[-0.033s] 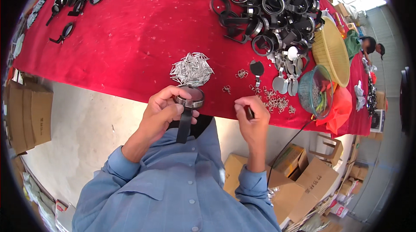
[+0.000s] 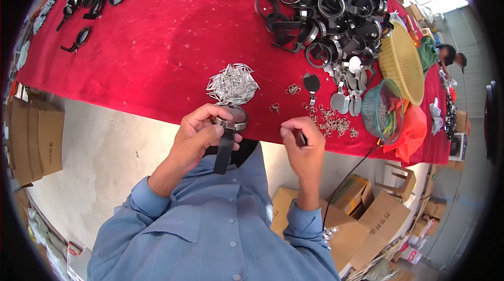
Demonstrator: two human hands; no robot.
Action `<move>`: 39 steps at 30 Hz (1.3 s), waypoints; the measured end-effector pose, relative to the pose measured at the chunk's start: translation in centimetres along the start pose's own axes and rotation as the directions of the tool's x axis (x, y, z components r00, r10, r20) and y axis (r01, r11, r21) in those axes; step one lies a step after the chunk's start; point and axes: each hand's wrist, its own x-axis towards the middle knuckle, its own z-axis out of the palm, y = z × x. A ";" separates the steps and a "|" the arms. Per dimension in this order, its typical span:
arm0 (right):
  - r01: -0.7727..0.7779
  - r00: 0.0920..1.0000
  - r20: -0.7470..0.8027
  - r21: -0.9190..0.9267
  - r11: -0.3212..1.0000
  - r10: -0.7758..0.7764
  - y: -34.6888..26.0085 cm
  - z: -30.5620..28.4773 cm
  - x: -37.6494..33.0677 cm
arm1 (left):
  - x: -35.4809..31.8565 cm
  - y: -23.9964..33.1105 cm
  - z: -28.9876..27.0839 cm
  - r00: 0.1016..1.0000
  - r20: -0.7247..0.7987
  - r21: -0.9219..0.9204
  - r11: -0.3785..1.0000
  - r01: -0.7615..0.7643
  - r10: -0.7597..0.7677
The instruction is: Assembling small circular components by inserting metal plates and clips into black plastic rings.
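Note:
My left hand [image 2: 197, 136] is closed around a round lid collar [image 2: 231, 118] with a metal band and a long black handle pointing down toward my body. The collar sits at the table's near edge, just below a heap of thin silvery pins [image 2: 233, 84]. To the right, my right hand [image 2: 304, 142] is curled, thumb against the fingers, apart from the collar. A small dark object [image 2: 301, 138] shows within its fingers; its kind is mostly hidden. Small metal clips [image 2: 333, 123] lie on the cloth beyond this hand, beside a dark round lid flap [image 2: 311, 82].
A big pile of black-handled rings [image 2: 331, 5] covers the far right of the red table [image 2: 157, 60]; more lie at far left. Round metal flaps [image 2: 340, 101], a teal basket [image 2: 374, 110] and a yellow basket [image 2: 401, 58] are on the right. Cardboard boxes [image 2: 367, 228] stand below.
My right hand has shifted slightly left, toward the collar, and the dark object in it shows a little more. The left hand and collar stay nearly still.

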 end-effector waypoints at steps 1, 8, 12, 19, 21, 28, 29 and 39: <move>-0.034 0.999 0.011 0.082 0.996 0.033 -1.2 0.6 -0.2 | 0.0 0.0 0.2 1.000 -0.022 0.016 1.000 0.023 -0.023; 0.081 0.997 -0.018 0.293 0.953 -0.079 -5.9 4.4 -0.7 | -0.4 0.2 1.1 0.996 -0.082 0.135 0.990 0.045 -0.034; 0.053 0.999 -0.026 0.279 0.959 -0.047 -5.4 5.6 -1.0 | -0.6 -0.3 0.4 0.996 -0.087 0.147 0.988 0.037 -0.024; -0.038 0.999 0.021 0.190 0.981 0.035 -5.9 5.7 -0.8 | -0.6 -0.6 -0.3 0.996 -0.084 0.221 0.975 -0.016 0.035; -0.045 0.999 0.013 0.177 0.983 0.043 -5.4 5.3 -0.6 | -0.7 -0.2 -0.1 0.995 -0.094 0.129 0.992 -0.011 0.023; 0.038 0.999 0.008 -0.079 0.996 -0.038 -1.5 6.5 1.7 | -1.4 2.1 -2.0 0.983 -0.164 0.093 0.993 -0.071 0.086; -0.022 0.998 0.052 -0.105 0.994 0.028 -1.5 6.8 1.8 | -1.5 2.4 -2.4 0.980 -0.173 0.102 0.991 -0.083 0.100; 0.119 0.952 0.304 -0.496 0.860 0.043 -0.9 9.9 2.6 | -1.8 2.7 -4.1 0.956 -0.252 0.147 0.982 -0.114 0.149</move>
